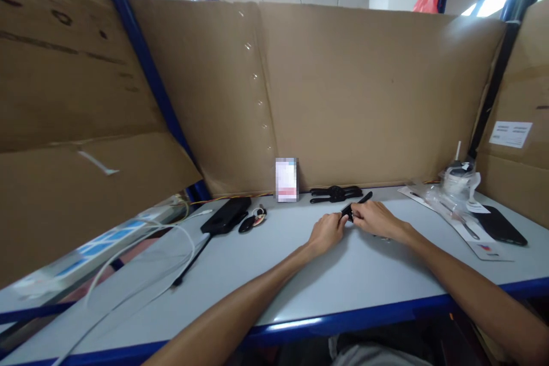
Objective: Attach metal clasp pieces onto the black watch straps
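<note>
My left hand (327, 232) is closed on a small, dark, elongated black part (365, 198) just above the table, right of the middle. My right hand (376, 219) grips the same part, its fingers almost touching those of the left. One slim black end sticks out beyond the right hand; the fingers cover the rest, so its exact kind is hidden. Right behind the hands lie black, flat pieces with long arms (337, 193). Something small and shiny (381, 238) shows on the table under my right wrist.
A blurred upright card or screen (286, 180) leans against the cardboard wall (364, 97). To the left are a black power bank-like box (227, 215), keys (253, 221), white cables (189, 240) and a power strip (92, 249). Rightward lie a black phone (501, 225) and plastic packaging (446, 206).
</note>
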A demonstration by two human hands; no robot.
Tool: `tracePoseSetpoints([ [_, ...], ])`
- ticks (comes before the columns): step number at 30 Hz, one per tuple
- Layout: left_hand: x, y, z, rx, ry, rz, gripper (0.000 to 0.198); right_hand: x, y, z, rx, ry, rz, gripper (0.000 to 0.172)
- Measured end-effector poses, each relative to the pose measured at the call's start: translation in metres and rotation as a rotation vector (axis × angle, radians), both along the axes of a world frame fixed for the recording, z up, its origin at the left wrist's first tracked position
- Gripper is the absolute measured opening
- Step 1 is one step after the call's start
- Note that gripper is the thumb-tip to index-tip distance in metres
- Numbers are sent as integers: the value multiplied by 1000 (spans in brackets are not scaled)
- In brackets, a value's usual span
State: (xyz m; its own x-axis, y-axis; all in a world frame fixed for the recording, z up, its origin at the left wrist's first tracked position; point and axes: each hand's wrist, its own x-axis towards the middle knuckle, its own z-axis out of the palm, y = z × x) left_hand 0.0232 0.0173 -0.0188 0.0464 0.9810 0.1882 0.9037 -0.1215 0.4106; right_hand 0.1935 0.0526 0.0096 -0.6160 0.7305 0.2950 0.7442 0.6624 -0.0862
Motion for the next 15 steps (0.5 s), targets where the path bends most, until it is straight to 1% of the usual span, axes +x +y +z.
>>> tracePoseSetpoints([
  [2, -4, 7, -2, -26, -111, -22, 40, 2, 0, 2, 26, 50, 29, 16],
  [4, -8, 12, -4, -76, -261, -42, 42, 3, 0, 2, 31, 109, 62, 24],
  [6, -10, 14, -5, -147, -418, -62, 44, 3, 2, 2, -10, 130, 120, 32],
  [8, -12, 13, -6, -232, -551, -72, 46, 4, 5, 1, -60, 122, 157, 33],
  [9, -13, 12, -5, -269, -605, -75, 46, 5, 6, 0, -68, 113, 153, 30],
  [11, -14, 10, -4, -326, -680, -74, 43, 7, 8, 0, -35, 99, 92, 27],
  [13, -14, 8, -2, -359, -718, -71, 41, 8, 8, 0, 21, 97, 21, 30],
  [15, -15, 8, 0, -380, -733, -72, 40, 8, 8, 0, 43, 99, 6, 35],
])
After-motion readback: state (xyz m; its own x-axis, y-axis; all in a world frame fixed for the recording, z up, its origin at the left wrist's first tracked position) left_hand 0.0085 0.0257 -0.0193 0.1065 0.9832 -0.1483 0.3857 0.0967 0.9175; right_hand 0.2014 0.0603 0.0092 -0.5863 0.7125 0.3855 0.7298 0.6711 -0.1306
